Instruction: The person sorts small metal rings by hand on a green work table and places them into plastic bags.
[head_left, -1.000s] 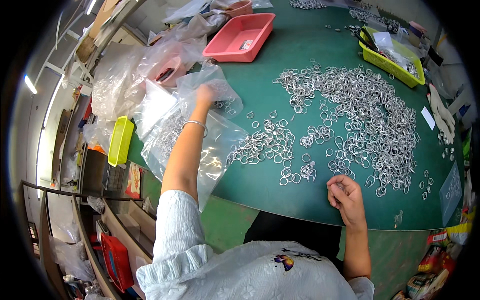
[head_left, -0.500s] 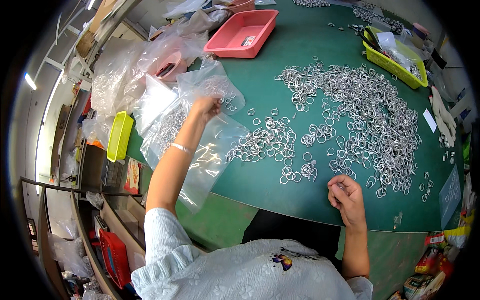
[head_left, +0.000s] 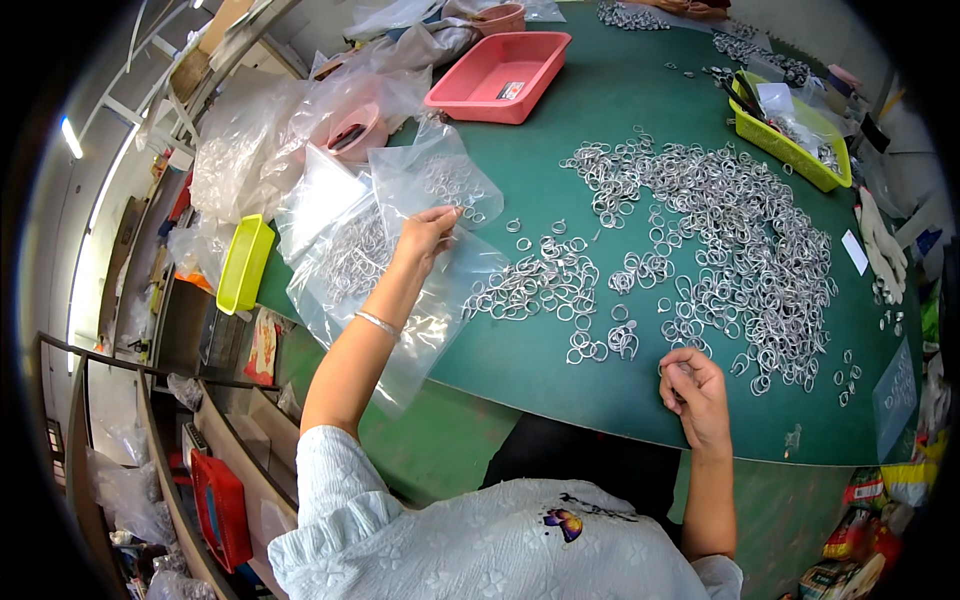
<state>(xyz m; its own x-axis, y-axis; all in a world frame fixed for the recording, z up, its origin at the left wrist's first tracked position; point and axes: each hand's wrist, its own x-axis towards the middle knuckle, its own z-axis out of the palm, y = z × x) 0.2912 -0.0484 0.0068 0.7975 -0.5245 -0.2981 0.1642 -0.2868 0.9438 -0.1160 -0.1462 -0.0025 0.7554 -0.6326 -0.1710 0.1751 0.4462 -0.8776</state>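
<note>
Two clear plastic bags overlap near the left hand (head_left: 428,232), and the lower bag (head_left: 408,335) looks the likelier trouble: its corner hangs past the edge of the green tabletop (head_left: 520,365), so a snag from the left forearm (head_left: 350,365) could drag it, and its rings, floorward. The upper bag (head_left: 415,170) also bears silver rings; a careless push might scatter them. Rings in the small cluster (head_left: 540,285) could be swept into the big heap (head_left: 750,240) by a wide swing — the gap between is narrow. The left fingertips are drawn nearly together at the upper bag's lower edge, beside a ring; whether they pinch ring, film or nothing, I cannot tell. The right hand (head_left: 694,392) rests at the table's near edge — fingers curled in, thumb over them, clamped on a silvery metal piece.
</note>
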